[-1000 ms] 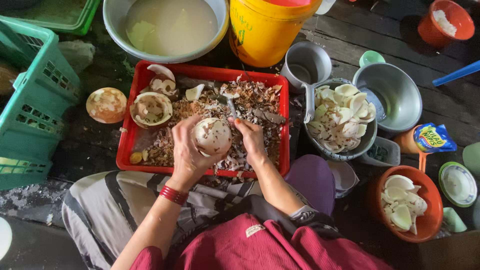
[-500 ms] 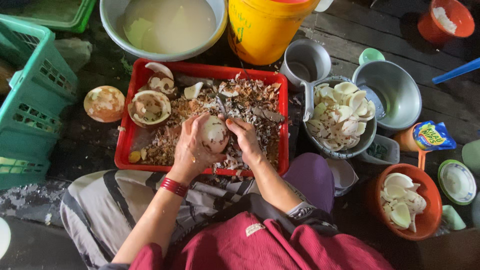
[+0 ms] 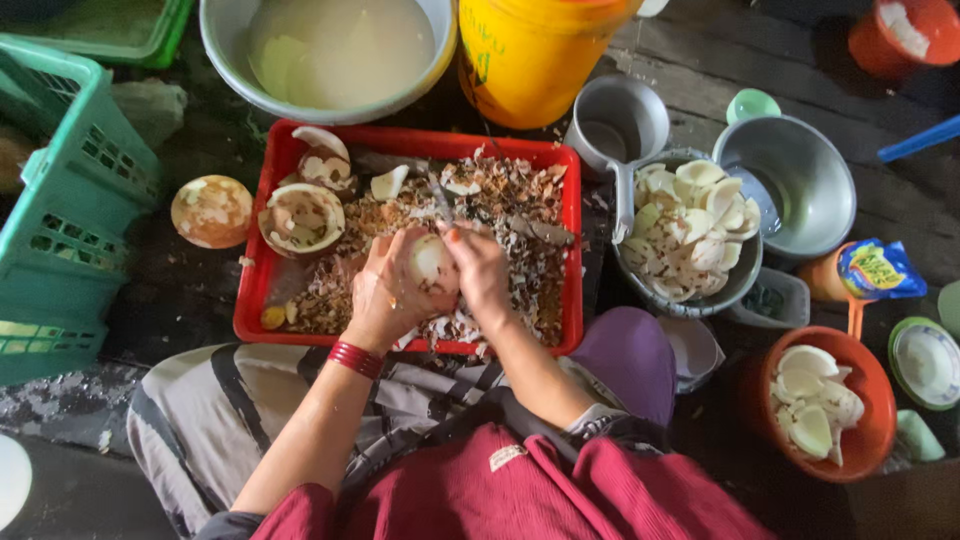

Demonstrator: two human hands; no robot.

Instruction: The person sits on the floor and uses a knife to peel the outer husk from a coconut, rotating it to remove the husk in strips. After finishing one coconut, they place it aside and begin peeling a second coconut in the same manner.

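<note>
From the head camera, a crinkled blue and yellow packet (image 3: pixel 880 268) lay at the right, beside an orange bowl (image 3: pixel 868 440) of white slices. Both hands worked over a red plastic tray (image 3: pixel 570 250) strewn with brown, flaky shavings (image 3: pixel 520 200). The left hand (image 3: pixel 385 290) cupped a pale, rounded coconut piece (image 3: pixel 432 262), which sat above the tray's middle; its long axis could not be told. The right hand (image 3: pixel 478 270) was closed round a knife (image 3: pixel 440 198), the thin blade pointing away from the person. A metal bowl (image 3: pixel 745 280) held smooth curved white pieces. A green slatted basket (image 3: pixel 70 200) stood at the left, a yellow bucket (image 3: pixel 530 60) beyond the tray.
</note>
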